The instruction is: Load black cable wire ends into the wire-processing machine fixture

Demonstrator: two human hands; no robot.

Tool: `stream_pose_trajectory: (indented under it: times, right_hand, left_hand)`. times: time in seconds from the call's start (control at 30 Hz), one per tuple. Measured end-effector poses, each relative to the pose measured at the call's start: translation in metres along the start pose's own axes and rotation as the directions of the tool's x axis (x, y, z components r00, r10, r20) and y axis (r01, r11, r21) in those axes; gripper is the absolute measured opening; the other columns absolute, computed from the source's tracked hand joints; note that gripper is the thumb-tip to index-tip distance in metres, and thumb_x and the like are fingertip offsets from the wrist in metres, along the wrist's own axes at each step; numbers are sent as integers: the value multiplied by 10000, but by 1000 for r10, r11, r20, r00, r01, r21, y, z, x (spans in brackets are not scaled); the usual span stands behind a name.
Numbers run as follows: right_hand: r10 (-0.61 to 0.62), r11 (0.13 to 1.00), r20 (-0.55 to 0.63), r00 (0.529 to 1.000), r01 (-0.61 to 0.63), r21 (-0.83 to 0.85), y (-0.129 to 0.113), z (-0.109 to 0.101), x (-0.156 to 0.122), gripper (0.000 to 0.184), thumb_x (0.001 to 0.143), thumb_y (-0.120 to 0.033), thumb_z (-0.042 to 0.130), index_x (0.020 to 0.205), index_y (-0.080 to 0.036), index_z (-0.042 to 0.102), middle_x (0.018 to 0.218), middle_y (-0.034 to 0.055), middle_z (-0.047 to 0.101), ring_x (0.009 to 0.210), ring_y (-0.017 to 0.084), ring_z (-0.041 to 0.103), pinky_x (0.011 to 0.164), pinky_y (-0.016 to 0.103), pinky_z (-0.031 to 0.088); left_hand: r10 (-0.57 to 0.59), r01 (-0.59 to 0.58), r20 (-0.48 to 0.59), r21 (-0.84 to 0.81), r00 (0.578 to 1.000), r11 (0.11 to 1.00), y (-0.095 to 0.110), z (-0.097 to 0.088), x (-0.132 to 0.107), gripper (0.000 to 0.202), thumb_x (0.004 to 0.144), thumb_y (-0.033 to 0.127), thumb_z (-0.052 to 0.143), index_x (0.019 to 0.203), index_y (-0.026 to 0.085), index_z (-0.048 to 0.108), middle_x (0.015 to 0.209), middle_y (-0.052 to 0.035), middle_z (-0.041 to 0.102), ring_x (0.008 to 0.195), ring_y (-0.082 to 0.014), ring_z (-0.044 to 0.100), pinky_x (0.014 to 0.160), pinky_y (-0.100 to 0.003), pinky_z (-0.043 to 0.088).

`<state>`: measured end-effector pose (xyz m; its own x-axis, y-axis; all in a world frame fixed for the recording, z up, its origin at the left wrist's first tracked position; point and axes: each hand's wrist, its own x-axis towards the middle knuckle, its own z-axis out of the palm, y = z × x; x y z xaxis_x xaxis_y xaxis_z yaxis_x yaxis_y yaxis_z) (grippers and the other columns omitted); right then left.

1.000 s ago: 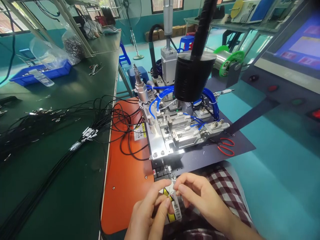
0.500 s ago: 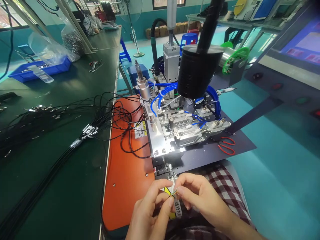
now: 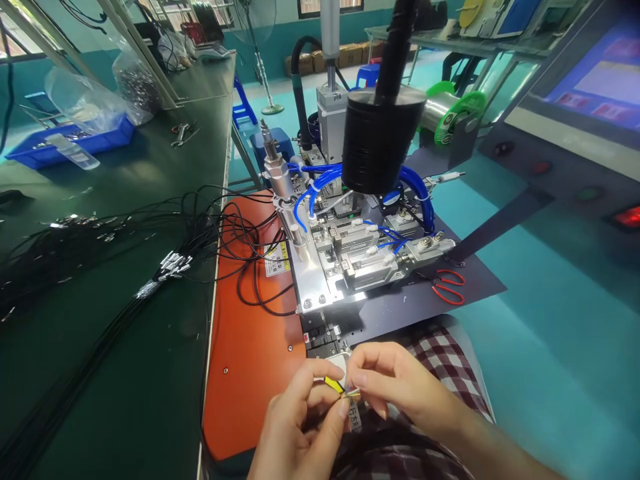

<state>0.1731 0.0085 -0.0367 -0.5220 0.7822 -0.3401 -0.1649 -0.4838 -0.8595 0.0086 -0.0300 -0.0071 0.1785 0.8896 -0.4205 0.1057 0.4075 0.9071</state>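
Observation:
Low in the view, my left hand (image 3: 311, 417) pinches the end of a cable whose thin coloured wires (image 3: 352, 393) stick out between thumb and fingers. My right hand (image 3: 393, 381) is closed at those wires from the other side, thumb against forefinger. Most of the cable is hidden by the left hand. Just beyond my hands stands a metal machine (image 3: 345, 260) with blue air tubes and a black nozzle-like hood (image 3: 381, 141) above it. A yellow and white label (image 3: 334, 385) on the machine shows behind my fingers.
An orange base plate (image 3: 250, 400) carries looped black cables (image 3: 250, 247). On the dark green table (image 3: 150, 387) lie a cable bundle with silver ends (image 3: 173, 265) and a blue tray (image 3: 113, 137). Red-handled scissors (image 3: 449, 288) lie right of the machine, below a control panel (image 3: 565, 167).
The coloured wires are now more spread and visible between my fingers. My right hand has shifted slightly at the wires; my left keeps its pinch. The whole view has moved a little.

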Motion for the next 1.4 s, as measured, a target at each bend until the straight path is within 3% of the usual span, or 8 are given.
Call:
stream_pose_trajectory:
  times: [0.23, 0.37, 0.63, 0.8, 1.07, 1.27, 1.4]
  right_hand:
    - [-46, 989, -44, 998, 40, -145, -9, 3, -4, 309, 826, -422, 624, 715, -143, 553, 619, -40, 499, 473, 60, 408, 471, 197, 330]
    - [-52, 990, -55, 997, 44, -135, -7, 2, -2, 291, 828, -405, 625, 728, -139, 567, 626, -38, 505, 475, 61, 409, 474, 198, 327]
    - [-99, 991, -187, 977, 80, -107, -3, -1, -4, 259, 859, -406, 598, 793, -156, 593, 703, -19, 569, 482, 56, 416, 468, 194, 309]
    - [-73, 990, -150, 986, 54, -131, -4, 5, -9, 257, 829, -407, 631, 777, -157, 599, 645, -31, 539, 505, 73, 441, 487, 195, 341]
    - [-82, 995, -184, 980, 69, -75, -1, 9, -5, 300, 812, -456, 641, 812, -158, 613, 681, -19, 572, 481, 62, 421, 475, 194, 345]
    - [-73, 995, -161, 984, 61, -80, -6, 11, -2, 369, 770, -508, 673, 792, -146, 601, 599, -42, 513, 471, 62, 403, 465, 190, 333]
    - [-60, 997, -158, 986, 52, -58, -5, 14, -2, 367, 758, -499, 690, 762, -148, 584, 593, -43, 508, 475, 65, 397, 458, 191, 324]
  left_hand:
    - [35, -46, 93, 118, 995, 992, -2, -8, 8, 209, 859, 362, 567, 781, 171, 598, 629, 12, 534, 573, -108, 452, 537, -200, 356]
    - [-15, 8, 93, 74, 996, 997, 2, -11, 10, 219, 838, 363, 593, 760, 162, 631, 601, 29, 485, 513, -87, 364, 476, -195, 303]
    - [-55, 55, -15, -12, 998, 998, -4, -10, 5, 201, 798, 359, 646, 745, 181, 569, 531, 54, 498, 461, -85, 440, 463, -181, 356]
    - [-92, 91, -20, -27, 996, 995, -4, -8, 6, 228, 778, 372, 665, 743, 181, 546, 515, 54, 517, 446, -92, 494, 454, -179, 384]
    - [-73, 73, -6, -75, 997, 995, 4, -7, 5, 344, 799, 494, 620, 751, 155, 581, 575, 31, 534, 431, -58, 420, 437, -177, 308]
    - [-72, 76, 44, -85, 996, 993, 0, -7, 6, 409, 832, 525, 571, 684, 144, 547, 562, 15, 534, 404, -40, 364, 430, -190, 244]
    - [-101, 100, 2, -156, 995, 983, 3, -4, 5, 397, 799, 534, 613, 757, 141, 573, 553, 36, 513, 391, -27, 322, 406, -182, 188]
